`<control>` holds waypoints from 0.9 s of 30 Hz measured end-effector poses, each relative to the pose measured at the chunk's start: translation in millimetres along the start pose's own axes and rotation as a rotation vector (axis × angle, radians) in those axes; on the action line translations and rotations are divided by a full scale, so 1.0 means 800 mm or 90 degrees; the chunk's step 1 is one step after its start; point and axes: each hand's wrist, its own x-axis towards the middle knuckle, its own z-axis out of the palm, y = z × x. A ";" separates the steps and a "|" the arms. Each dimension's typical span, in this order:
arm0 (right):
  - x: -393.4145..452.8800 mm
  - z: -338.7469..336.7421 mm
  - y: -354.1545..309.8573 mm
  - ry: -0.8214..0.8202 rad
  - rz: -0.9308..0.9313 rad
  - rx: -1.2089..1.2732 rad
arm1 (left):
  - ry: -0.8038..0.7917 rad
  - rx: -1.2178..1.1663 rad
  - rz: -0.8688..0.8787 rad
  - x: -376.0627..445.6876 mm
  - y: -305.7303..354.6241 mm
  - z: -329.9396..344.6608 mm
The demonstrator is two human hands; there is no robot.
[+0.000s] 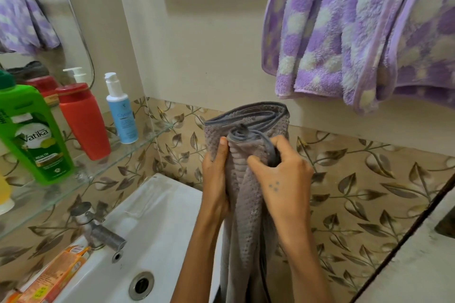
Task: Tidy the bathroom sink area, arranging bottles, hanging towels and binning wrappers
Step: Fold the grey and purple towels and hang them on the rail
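Note:
A grey towel [248, 125] hangs folded and bunched in front of the wall, to the right of the white sink [157, 214]. My left hand [216, 179] grips its left side, thumb up on the cloth. My right hand [280, 174] clutches its right edge near the top. A purple and white fleecy towel [357, 32] hangs on the wall at upper right. On the glass shelf [103, 167] stand a green shampoo bottle [32, 130], a red bottle [83, 120] and a blue pump bottle [121, 110]. An orange wrapper [54, 275] lies on the sink's left rim.
A metal tap [98, 229] sticks out over the basin, with the drain [141, 285] below it. A mirror [37, 19] hangs above the shelf. A yellow item [5, 194] shows at the left edge. A pale ledge [418, 265] runs at lower right.

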 end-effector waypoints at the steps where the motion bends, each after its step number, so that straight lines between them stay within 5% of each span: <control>1: 0.002 -0.005 0.006 0.019 0.002 0.001 | -0.004 0.010 0.009 0.007 -0.002 -0.004; 7: 0.009 -0.035 0.029 0.110 0.014 0.017 | 0.080 0.374 0.208 0.045 -0.029 -0.050; 14: 0.001 -0.032 0.021 0.113 -0.018 0.032 | -0.221 0.505 0.348 0.058 -0.053 -0.063; 21: -0.003 -0.043 0.022 0.121 -0.041 0.020 | -0.364 0.650 0.126 0.058 -0.117 -0.082; 24: -0.005 -0.055 0.024 0.165 -0.064 0.001 | -0.306 0.821 -0.005 0.056 -0.139 -0.088; 27: -0.007 -0.062 0.023 0.204 -0.081 -0.025 | -0.258 0.798 -0.016 0.045 -0.148 -0.081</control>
